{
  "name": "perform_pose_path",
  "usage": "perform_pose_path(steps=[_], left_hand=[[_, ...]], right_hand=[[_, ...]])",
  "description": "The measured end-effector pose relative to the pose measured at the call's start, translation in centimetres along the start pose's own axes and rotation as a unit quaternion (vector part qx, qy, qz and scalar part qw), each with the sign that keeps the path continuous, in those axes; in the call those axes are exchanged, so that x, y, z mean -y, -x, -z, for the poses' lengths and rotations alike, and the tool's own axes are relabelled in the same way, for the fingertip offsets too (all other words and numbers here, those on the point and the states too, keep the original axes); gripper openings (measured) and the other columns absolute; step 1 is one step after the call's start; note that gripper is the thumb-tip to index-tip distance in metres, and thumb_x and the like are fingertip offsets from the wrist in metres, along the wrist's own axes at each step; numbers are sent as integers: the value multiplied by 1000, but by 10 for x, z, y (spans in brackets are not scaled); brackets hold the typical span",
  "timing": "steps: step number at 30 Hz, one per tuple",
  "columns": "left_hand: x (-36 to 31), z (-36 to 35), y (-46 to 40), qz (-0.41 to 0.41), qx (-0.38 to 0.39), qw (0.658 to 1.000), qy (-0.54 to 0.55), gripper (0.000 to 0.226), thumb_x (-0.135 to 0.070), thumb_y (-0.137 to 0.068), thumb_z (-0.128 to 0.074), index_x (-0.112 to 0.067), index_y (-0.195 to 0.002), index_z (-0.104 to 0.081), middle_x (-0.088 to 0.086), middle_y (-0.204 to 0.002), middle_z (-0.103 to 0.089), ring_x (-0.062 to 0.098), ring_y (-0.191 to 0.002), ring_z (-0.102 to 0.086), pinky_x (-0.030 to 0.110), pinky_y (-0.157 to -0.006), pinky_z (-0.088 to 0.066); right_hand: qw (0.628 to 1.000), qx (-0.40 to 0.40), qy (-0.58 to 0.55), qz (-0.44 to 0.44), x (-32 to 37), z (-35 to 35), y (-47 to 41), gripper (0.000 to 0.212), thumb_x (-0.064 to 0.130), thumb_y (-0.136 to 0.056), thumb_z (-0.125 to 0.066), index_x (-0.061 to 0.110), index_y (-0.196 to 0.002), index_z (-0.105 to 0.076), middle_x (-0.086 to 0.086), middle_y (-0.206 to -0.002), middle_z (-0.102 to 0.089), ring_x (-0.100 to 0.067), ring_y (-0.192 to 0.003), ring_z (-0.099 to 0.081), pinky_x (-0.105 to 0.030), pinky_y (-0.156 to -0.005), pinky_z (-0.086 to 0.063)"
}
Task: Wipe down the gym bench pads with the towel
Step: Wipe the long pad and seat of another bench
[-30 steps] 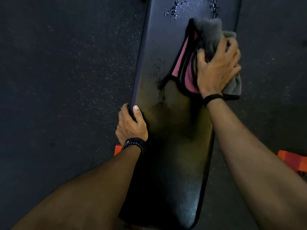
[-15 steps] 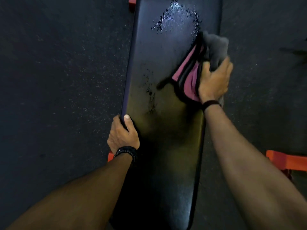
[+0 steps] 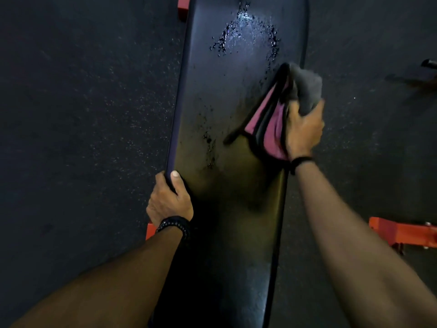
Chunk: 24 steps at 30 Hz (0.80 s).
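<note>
A long black bench pad point(image 3: 227, 209) runs from bottom to top through the middle of the view. Wet droplets point(image 3: 246, 31) glisten on its far part, and a thin trail of drops point(image 3: 209, 143) lies near its middle. My right hand point(image 3: 303, 129) grips a folded grey and pink towel point(image 3: 272, 124) with black edging at the pad's right edge. The grey part of the towel bunches over the edge above my fingers. My left hand point(image 3: 169, 197) grips the pad's left edge, thumb on top.
Dark speckled rubber floor point(image 3: 82, 114) surrounds the bench. Orange frame parts show at the right point(image 3: 402, 233), under my left wrist point(image 3: 150, 230) and at the top left point(image 3: 183, 7). A dark object point(image 3: 428, 65) lies on the floor at the far right.
My right hand has closed tighter on the towel and slid it along the pad's right edge toward me. More of the wet far end has come into view. The left hand keeps its grip.
</note>
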State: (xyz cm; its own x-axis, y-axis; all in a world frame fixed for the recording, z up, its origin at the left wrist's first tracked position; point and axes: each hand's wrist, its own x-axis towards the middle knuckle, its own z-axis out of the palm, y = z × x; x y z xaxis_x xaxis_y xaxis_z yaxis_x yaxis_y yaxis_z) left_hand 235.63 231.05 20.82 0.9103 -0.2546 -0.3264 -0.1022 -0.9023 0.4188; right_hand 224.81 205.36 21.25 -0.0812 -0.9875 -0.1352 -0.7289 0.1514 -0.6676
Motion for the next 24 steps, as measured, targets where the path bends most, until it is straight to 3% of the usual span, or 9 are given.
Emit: perform_pose_path(steps=[2, 5, 7, 9, 13, 16, 18, 21, 24], left_hand=[[0, 1, 1, 6, 0, 1000, -8, 43, -45, -101, -31, -10, -114, -54, 16, -92, -66, 37, -84, -60, 37, -68, -33], [-1, 2, 1, -3, -1, 1000, -3, 50, -49, -100, -26, -10, -115, -53, 17, -92, -66, 38, -83, -61, 38, -68, -34], [-1, 2, 0, -4, -4, 1000, -2, 55, -51, -98, -24, -9, -118, -53, 18, -94, -67, 38, -84, -61, 37, -68, -33], [-1, 1, -2, -2, 2, 1000, -3, 55, -50, -98, -26, -9, -121, -53, 18, -99, -67, 39, -87, -61, 38, -67, -33], [1, 1, -2, -4, 2, 1000, -8, 61, -55, -94, -22, -11, -122, -53, 18, -103, -68, 39, -89, -62, 41, -68, -40], [1, 0, -3, 0, 8, 1000, -9, 61, -55, -94, -22, -12, -124, -53, 17, -104, -67, 38, -90, -62, 41, -70, -40], [2, 1, -3, 4, 15, 1000, -14, 61, -55, -94, -22, -12, -125, -52, 16, -104, -67, 38, -91, -62, 42, -71, -41], [0, 4, -1, 6, 16, 1000, -5, 58, -53, -93, -25, -11, -123, -53, 17, -102, -67, 39, -89, -62, 41, -69, -39], [0, 5, -2, 12, 30, 999, -1, 42, -40, -93, -38, -10, -118, -55, 20, -96, -67, 41, -84, -63, 38, -64, -33]], right_hand=[[1000, -3, 8, 19, 0, 3, 1, 52, 45, -88, -55, 9, -125, -52, -10, -118, -63, -27, -108, -59, -27, -83, -42], [998, 22, 17, 59, -41, 40, 100, 47, 42, -90, -57, 7, -121, -53, -3, -109, -53, -19, -99, -53, -15, -80, -36], [995, 66, 70, 17, -66, 65, 183, 61, 49, -87, -55, 8, -131, -45, -11, -123, -50, -24, -112, -51, -29, -94, -41], [985, 56, 159, 31, -64, 73, 212, 65, 50, -86, -62, 12, -134, -38, -21, -132, -49, -38, -119, -51, -48, -99, -45], [951, 19, 253, 174, 1, 10, 117, 81, 81, -79, -48, 17, -128, -48, -15, -141, -42, -37, -130, -40, -51, -107, -30], [940, -52, 284, 183, 65, -53, 28, 83, 85, -80, -37, 17, -124, -56, -15, -142, -46, -38, -132, -40, -57, -104, -31], [930, -57, 289, 221, 75, -64, 28, 80, 81, -83, -36, 14, -123, -57, -16, -138, -50, -38, -128, -44, -57, -101, -35], [902, 72, 256, 341, 36, -30, 117, 84, 81, -83, -44, 13, -131, -51, -20, -139, -47, -39, -130, -41, -57, -107, -32], [838, 196, 243, 447, -12, 9, 182, 75, 74, -77, -61, 20, -128, -47, -16, -134, -49, -38, -127, -42, -60, -107, -31]])
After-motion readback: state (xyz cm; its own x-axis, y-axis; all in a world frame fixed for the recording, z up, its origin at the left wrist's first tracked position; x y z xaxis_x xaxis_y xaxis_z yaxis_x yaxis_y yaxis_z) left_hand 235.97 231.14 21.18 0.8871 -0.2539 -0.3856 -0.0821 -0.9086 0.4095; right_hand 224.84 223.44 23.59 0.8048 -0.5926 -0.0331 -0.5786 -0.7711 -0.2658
